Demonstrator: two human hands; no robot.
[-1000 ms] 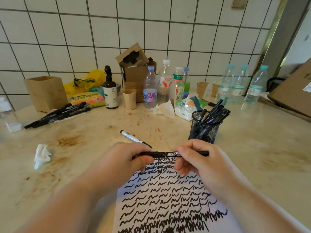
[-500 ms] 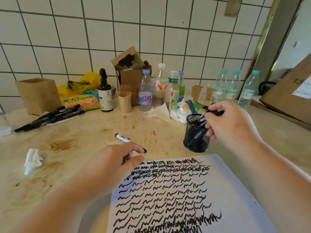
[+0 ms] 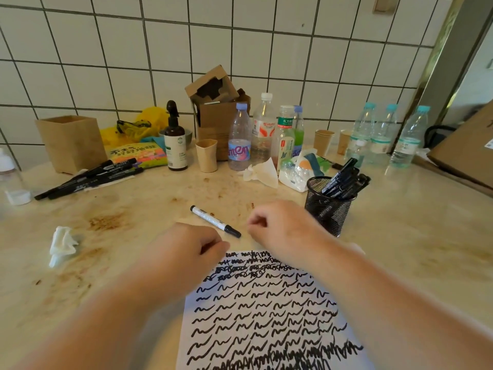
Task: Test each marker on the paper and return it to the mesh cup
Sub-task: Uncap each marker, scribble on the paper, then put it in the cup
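Both loosely curled hands, left (image 3: 184, 252) and right (image 3: 282, 225), hold nothing beside the black wire-mesh cup (image 3: 329, 204).

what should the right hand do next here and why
Probably reach on to the white marker lying on the counter just beyond the paper and pick it up for testing. Both the right hand and the left hand hold nothing, the right sits close to that marker's black capped end, and the black markers already stand in the mesh cup.
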